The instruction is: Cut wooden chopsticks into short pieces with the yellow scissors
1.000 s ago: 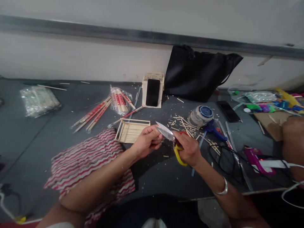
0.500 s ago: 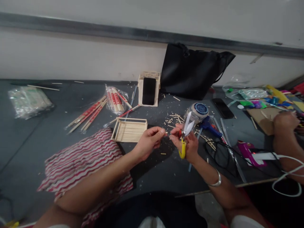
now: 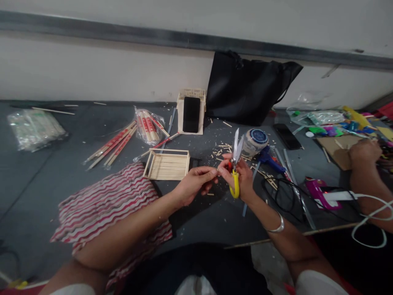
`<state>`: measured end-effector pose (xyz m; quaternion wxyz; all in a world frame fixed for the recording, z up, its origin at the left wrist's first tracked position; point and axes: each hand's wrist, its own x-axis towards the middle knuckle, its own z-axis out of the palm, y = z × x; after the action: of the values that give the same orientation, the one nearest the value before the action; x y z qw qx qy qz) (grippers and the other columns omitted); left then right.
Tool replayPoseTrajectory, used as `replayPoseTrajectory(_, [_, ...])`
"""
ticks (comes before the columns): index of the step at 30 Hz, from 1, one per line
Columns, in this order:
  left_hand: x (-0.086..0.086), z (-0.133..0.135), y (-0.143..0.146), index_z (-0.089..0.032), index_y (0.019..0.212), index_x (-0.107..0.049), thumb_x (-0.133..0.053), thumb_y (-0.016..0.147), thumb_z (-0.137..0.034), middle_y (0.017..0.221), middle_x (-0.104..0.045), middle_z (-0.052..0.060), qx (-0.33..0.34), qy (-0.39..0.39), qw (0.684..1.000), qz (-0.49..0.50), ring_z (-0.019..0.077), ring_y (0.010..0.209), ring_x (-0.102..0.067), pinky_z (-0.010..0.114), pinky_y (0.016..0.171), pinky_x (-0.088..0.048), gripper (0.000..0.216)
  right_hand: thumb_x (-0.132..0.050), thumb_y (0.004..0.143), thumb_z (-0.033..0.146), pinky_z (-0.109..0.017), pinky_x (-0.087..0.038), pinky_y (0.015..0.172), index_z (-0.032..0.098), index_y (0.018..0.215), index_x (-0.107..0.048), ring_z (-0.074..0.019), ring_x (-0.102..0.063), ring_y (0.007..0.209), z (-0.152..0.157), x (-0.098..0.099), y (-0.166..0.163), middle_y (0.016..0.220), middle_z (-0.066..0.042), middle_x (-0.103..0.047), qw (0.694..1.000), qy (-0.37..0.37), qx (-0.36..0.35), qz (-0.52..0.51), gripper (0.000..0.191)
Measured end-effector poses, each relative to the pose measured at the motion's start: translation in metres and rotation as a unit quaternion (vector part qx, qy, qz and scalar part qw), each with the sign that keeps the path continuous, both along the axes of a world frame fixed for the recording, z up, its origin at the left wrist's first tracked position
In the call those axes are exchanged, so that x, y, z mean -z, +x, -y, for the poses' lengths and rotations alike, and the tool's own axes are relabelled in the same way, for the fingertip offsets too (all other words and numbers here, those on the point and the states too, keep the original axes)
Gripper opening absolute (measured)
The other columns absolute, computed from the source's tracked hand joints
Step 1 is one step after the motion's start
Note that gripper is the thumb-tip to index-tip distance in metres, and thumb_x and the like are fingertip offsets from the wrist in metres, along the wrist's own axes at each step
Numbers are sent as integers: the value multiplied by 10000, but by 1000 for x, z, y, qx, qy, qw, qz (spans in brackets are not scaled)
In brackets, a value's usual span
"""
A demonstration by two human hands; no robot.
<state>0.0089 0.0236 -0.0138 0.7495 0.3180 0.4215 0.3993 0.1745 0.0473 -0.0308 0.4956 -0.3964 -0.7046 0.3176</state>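
**Two hands meet at the fingertips, scissors carried**

The left hand (image 3: 196,183) pinches thumb to forefinger; whether anything sits in that pinch is too small to tell. The right hand (image 3: 245,178) grips a pair of yellow-handled scissors with bare metal blades (image 3: 237,153), its thumb reaching to the left fingertips. The blades stand apart in a narrow V, pointing up and away from the body. An open rectangular tray of pale wooden sticks (image 3: 167,165) lies on the dark grey tabletop (image 3: 27,172), just beside the left hand. Short, pale wooden offcuts (image 3: 225,146) lie scattered beyond the hands.

In my judgement, good practice calls for closing the blades during fingertip work, pinching lightly by the sides, and staying clear of the offcuts, where a dropped piece would get lost.
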Motion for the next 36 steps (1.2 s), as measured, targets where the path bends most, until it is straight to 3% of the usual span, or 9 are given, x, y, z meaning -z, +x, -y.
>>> replayPoseTrajectory(5, [0,0,0,-156,629,-587,-904,490,-594,511,-418,-77,-1,-32,999,9,40,439,-344,160,377,-238,558,-660,843,218,-210,-508,562,246,1080,-599,-104,-653,618,2,0,-1,756,46,-695,1000,-2,-10,-21,247])
replayPoseTrajectory(13, [1,0,1,-149,700,-638,-794,685,-582,619,-569,-22,21,27,998,-46,45,443,-406,181,386,-260,460,-644,822,198,-223,-512,569,259,1073,-612,-98,-596,579,5,2,-3,765,44,-675,1000,9,14,8,260])
replayPoseTrajectory(18, [-1,2,0,-138,697,-651,-750,759,-545,654,-622,17,59,38,998,1,68,466,-457,194,381,-303,423,-645,830,218,-228,-510,570,268,1076,-613,-101,-602,592,3,4,-3,767,49,-663,1000,7,23,9,254])
replayPoseTrajectory(23, [-2,-1,-2,-119,770,-695,-810,730,-424,735,-692,51,76,32,996,35,82,491,-526,202,401,-364,328,-670,847,261,-237,-514,575,267,1081,-624,-103,-598,596,3,4,-1,770,44,-666,1000,1,17,6,239])
replayPoseTrajectory(31, [3,-6,-6,-111,731,-732,-873,644,-360,758,-707,56,48,-11,998,37,79,486,-543,195,382,-327,299,-650,855,238,-238,-515,561,261,1097,-630,-93,-597,552,3,7,-3,774,41,-675,1000,-11,-11,-16,244])
replayPoseTrajectory(36, [-6,-6,-8,-122,729,-759,-902,620,-317,672,-647,16,-45,12,998,32,81,530,-528,201,446,-361,265,-682,840,272,-251,-550,620,247,1089,-616,-118,-647,633,-2,7,-5,764,37,-680,999,20,36,-33,258])
